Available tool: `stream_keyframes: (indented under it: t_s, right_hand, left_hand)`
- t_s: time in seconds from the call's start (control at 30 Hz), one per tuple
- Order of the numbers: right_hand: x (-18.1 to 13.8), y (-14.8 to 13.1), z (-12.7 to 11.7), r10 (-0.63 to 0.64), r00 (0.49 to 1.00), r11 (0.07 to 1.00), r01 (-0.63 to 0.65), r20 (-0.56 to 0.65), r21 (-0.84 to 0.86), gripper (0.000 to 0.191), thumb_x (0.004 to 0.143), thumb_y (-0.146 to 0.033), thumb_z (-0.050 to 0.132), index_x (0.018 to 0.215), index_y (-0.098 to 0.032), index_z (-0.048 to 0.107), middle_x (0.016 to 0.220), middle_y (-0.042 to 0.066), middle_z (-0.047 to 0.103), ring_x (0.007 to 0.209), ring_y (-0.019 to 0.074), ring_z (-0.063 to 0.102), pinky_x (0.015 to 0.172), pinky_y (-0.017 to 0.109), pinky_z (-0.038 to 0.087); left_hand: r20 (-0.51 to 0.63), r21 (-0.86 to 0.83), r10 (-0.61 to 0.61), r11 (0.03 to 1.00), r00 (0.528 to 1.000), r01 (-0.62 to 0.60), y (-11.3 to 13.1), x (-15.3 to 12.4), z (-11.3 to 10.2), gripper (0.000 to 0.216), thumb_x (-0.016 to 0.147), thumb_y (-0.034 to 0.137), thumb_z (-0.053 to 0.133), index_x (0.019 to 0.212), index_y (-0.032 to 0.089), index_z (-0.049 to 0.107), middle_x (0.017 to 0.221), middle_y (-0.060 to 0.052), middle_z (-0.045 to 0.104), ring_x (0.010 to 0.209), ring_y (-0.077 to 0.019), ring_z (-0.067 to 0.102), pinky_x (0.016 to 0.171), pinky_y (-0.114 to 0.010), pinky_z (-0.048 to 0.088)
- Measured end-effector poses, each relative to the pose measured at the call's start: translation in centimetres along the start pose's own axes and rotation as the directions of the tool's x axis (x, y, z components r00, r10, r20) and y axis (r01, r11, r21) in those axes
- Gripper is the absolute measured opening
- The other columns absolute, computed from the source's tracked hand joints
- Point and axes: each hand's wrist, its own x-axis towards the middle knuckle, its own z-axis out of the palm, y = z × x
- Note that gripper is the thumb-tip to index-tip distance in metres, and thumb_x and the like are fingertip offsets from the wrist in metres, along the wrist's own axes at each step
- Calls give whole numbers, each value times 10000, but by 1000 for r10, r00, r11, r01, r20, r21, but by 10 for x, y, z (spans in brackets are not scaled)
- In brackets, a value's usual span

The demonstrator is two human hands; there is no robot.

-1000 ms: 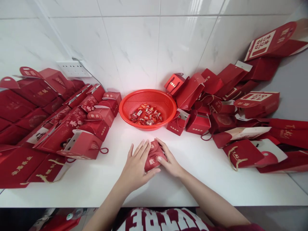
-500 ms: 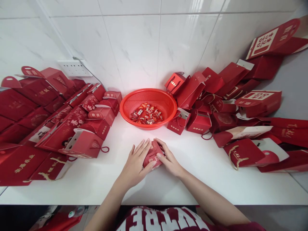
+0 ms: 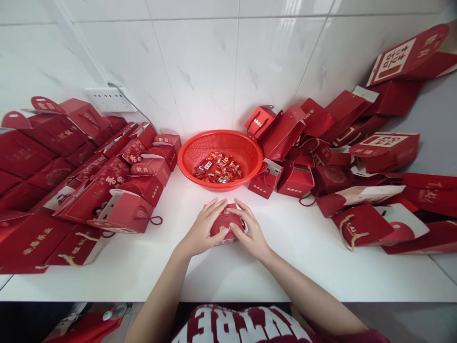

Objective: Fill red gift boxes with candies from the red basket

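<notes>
A small red gift box [image 3: 224,225] rests on the white counter [image 3: 228,267] just in front of me. My left hand [image 3: 202,230] wraps its left side, fingers over the top and thumb at the front. My right hand [image 3: 250,231] holds its right side, fingers curled over the top. Behind the box stands a red mesh basket [image 3: 221,143] holding several wrapped candies [image 3: 218,172].
Piles of red gift boxes [image 3: 89,176] crowd the counter's left side. More red boxes and bags [image 3: 342,157] lie heaped on the right and up the corner. A white wall socket [image 3: 109,99] sits on the tiled wall at the left.
Both hands have shifted the small box a little away from me, toward the basket, and closed more over its top. The lettering on its front no longer shows.
</notes>
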Motion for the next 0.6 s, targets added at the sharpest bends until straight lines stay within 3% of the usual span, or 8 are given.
stream_keyframes:
  t_s: [0.2, 0.37, 0.6]
  right_hand:
    - [1, -5, -12, -77, 997, 992, 75, -11, -102, 319, 978, -359, 555, 1276, -280, 633, 1526, 95, 406, 1419, 288, 379, 1161, 514, 344]
    - [2, -5, -16, -118, 993, 984, 114, -15, -135, 304, 977, -332, 553, 1265, -277, 634, 1489, 103, 448, 1395, 289, 410, 1134, 514, 378]
    - [2, -3, -12, -101, 995, 989, 99, -12, -109, 328, 978, -284, 554, 1303, -283, 597, 1449, 103, 474, 1372, 266, 437, 1139, 490, 379]
  left_hand:
    - [-87, -146, 64, 986, 994, -76, -1, 6, -1, 696, 908, 323, 614, 1534, 245, 319, 1602, -93, 319, 1503, -293, 237, 1231, -508, 247]
    - [-92, -103, -17, 995, 996, 7, 16, -1, -11, 585, 962, 333, 554, 1512, 290, 361, 1575, -53, 388, 1492, -264, 287, 1262, -511, 120]
    - [-86, -164, -68, 985, 994, 53, 14, -7, -3, 508, 1011, 291, 454, 1512, 293, 369, 1564, -35, 407, 1500, -233, 270, 1260, -472, 159]
